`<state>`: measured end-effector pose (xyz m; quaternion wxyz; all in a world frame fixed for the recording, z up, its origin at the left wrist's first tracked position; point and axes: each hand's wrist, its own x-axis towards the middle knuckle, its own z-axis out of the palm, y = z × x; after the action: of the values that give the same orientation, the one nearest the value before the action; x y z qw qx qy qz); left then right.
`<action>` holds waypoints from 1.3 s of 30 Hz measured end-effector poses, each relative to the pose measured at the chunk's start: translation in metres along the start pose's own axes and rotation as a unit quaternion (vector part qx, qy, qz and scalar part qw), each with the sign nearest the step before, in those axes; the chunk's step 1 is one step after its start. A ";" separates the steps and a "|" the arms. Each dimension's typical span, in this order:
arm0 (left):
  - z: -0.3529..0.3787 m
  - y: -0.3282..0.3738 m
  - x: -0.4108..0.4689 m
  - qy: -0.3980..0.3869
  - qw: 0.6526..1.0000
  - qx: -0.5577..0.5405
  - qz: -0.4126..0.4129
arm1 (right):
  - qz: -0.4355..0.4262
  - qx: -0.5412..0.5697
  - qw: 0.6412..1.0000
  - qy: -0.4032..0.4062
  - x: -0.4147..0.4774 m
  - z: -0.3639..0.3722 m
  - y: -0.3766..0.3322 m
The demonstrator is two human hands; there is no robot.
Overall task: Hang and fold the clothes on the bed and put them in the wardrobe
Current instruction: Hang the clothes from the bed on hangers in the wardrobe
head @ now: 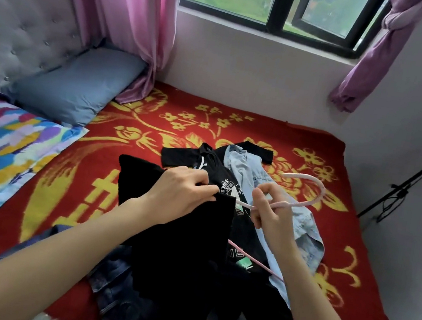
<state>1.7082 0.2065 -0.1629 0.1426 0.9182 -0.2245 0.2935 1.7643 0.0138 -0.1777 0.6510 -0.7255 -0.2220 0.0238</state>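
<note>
Left hand: your left hand pinches the top edge of a plain black garment, fingers curled over the cloth.
Right hand: your right hand grasps the neck of a pink hanger, fingers wrapped round the thin stem just below the hook.
Hanger: the hook curves away to the right of your fingers. One arm of it runs under the black garment's edge, and the other slants down toward the near edge of the bed.
Black garment: lifted at the top by your left hand, the rest draped down over the pile in the middle of the bed.
Pile: a printed black T-shirt lies flat beyond your hands, with a light denim shirt across its right side. Dark jeans lie under the black garment, near the bed's near edge.
Bed: a red cover with yellow flowers carries everything.
Pillows: a blue pillow and a colourful pillow lie along the left edge, by the padded headboard.
Far side: a pink curtain hangs at the far left corner, beside a window.
</note>
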 end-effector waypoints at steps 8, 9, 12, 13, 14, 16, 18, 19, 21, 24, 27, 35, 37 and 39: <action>0.006 0.013 0.009 0.002 0.999 -0.051 -0.014 | -0.054 -0.105 0.989 0.084 0.002 0.040 -0.010; 0.005 0.011 0.009 0.001 0.998 -0.059 -0.023 | -0.103 -0.148 0.978 0.105 0.001 0.038 -0.008; -0.001 0.001 0.006 0.021 0.992 -0.090 -0.090 | -0.281 -0.245 0.907 0.193 -0.007 0.029 0.001; -0.004 -0.002 0.006 0.034 0.987 -0.101 -0.117 | -0.333 -0.246 0.889 0.196 -0.011 0.025 0.006; -0.007 -0.006 0.006 0.049 0.983 -0.108 -0.139 | -0.364 -0.236 0.881 0.188 -0.015 0.023 0.010; -0.013 -0.014 0.010 0.067 0.976 -0.121 -0.167 | -0.367 -0.213 0.893 0.152 -0.024 0.019 0.019; -0.020 -0.018 0.013 0.079 0.972 -0.132 -0.180 | -0.317 -0.221 0.917 0.103 -0.032 0.021 0.030; -0.023 -0.019 0.015 0.085 0.970 -0.138 -0.182 | -0.271 -0.244 0.928 0.076 -0.035 0.022 0.036; -0.029 -0.019 0.017 0.098 0.966 -0.147 -0.186 | -0.139 -0.288 0.947 0.025 -0.035 0.022 0.049; -0.039 -0.017 0.018 0.139 0.950 -0.193 -0.204 | 0.002 -0.295 0.955 -0.039 -0.025 0.017 0.056; -0.048 -0.018 0.020 0.183 0.928 -0.247 -0.212 | -0.037 -0.239 0.969 -0.056 -0.016 0.019 0.043; -0.068 -0.029 0.013 0.242 0.895 -0.303 -0.222 | -0.203 -0.096 0.974 -0.014 -0.021 0.048 0.011; -0.069 -0.033 0.009 0.245 0.888 -0.315 -0.227 | -0.195 -0.034 0.978 -0.062 -0.022 0.048 -0.001; -0.070 -0.035 0.006 0.257 0.882 -0.324 -0.226 | -0.173 0.019 0.971 -0.166 -0.025 0.049 -0.015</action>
<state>1.6962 0.2619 -0.1084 0.5477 0.7386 -0.0487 0.3901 1.7213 0.0514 -0.1772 0.6129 -0.6492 -0.4490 0.0351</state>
